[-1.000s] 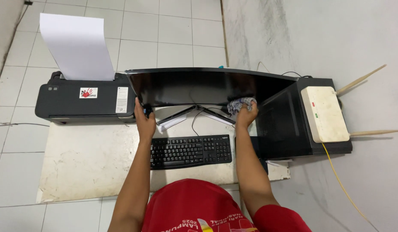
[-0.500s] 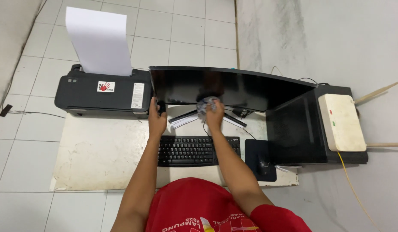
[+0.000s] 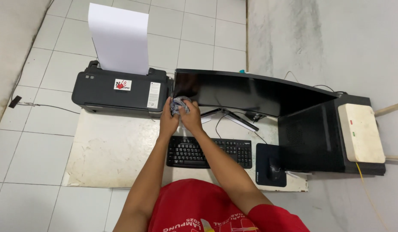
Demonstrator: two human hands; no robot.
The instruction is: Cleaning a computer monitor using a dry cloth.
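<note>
A wide curved black monitor (image 3: 250, 92) stands on a pale board on the floor. My right hand (image 3: 191, 117) is closed on a crumpled grey-blue cloth (image 3: 178, 104) pressed at the monitor's lower left corner. My left hand (image 3: 167, 120) sits right beside it, touching the same cloth and the monitor's left edge. Both arms reach over a black keyboard (image 3: 209, 151).
A black printer (image 3: 121, 92) with a white sheet (image 3: 119, 38) upright in its feeder stands left of the monitor. A black computer case (image 3: 314, 137) with a cream box (image 3: 362, 133) on top is at the right. A mouse (image 3: 274, 167) rests on a dark pad.
My right hand has slid the cloth leftward along the monitor's lower edge, from the right part to the left corner, and now meets my left hand. The view has shifted too.
</note>
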